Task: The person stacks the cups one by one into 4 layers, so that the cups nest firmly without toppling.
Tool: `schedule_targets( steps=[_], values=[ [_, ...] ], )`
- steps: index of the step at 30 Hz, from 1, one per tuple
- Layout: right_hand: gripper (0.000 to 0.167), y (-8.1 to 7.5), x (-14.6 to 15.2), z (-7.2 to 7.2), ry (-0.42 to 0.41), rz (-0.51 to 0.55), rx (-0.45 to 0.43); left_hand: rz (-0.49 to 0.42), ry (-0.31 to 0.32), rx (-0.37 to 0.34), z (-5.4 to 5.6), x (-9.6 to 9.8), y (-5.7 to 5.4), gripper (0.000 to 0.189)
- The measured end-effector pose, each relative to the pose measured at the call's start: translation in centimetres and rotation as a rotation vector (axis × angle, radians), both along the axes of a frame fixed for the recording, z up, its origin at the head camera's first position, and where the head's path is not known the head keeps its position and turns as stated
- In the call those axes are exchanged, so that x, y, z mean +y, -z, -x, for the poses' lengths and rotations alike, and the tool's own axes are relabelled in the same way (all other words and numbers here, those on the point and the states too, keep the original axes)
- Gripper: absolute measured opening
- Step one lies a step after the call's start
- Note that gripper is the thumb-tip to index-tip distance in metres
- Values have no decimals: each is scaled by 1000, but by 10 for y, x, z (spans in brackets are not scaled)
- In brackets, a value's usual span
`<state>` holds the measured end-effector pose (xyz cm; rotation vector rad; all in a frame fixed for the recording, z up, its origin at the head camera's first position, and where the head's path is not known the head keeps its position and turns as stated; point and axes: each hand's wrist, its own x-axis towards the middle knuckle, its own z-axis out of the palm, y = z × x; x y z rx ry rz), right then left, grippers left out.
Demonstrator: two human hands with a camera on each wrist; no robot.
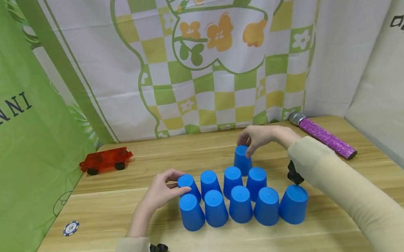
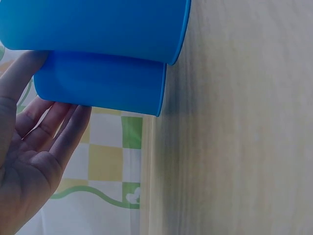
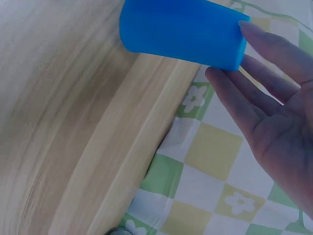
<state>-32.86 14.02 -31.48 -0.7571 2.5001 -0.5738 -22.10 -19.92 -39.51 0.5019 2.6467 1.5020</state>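
Note:
Upside-down blue cups stand in two rows, with several in the front row (image 1: 240, 205) and several right behind it. My left hand (image 1: 160, 191) holds the leftmost cup of the second row (image 1: 187, 180) between thumb and fingers. The left wrist view shows those fingers on the farther cup (image 2: 100, 81), partly covered by a nearer cup (image 2: 93, 27). Behind the second row, my right hand (image 1: 259, 136) pinches a single cup (image 1: 242, 162) near its closed top. In the right wrist view, thumb and fingers lie on either side of that cup (image 3: 183, 34).
On the wooden table (image 1: 129, 203) a red toy car chassis (image 1: 105, 160) lies at back left. A poker chip (image 1: 71, 228) is at left, and a purple glittery microphone (image 1: 323, 134) at back right. Patterned cloth (image 1: 204, 80) hangs behind the table.

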Motion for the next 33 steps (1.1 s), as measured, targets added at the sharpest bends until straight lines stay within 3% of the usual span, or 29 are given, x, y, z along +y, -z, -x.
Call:
schedule_targets(
  steps=[10,23,30,33],
  values=[
    [53,-14,26,-9,-8,48,35,42,7,29,0,5,-3,47],
    [42,-23,51,-33,-33,104,180,43,13,46,-5,0,-6,44],
    [35,-19,66,-52,15,211,261,73,-22,47,-7,-5,-10,46],
    [35,-16,70,-59,58,246,296,112,-65,58,-9,-10,-14,46]
  ],
)
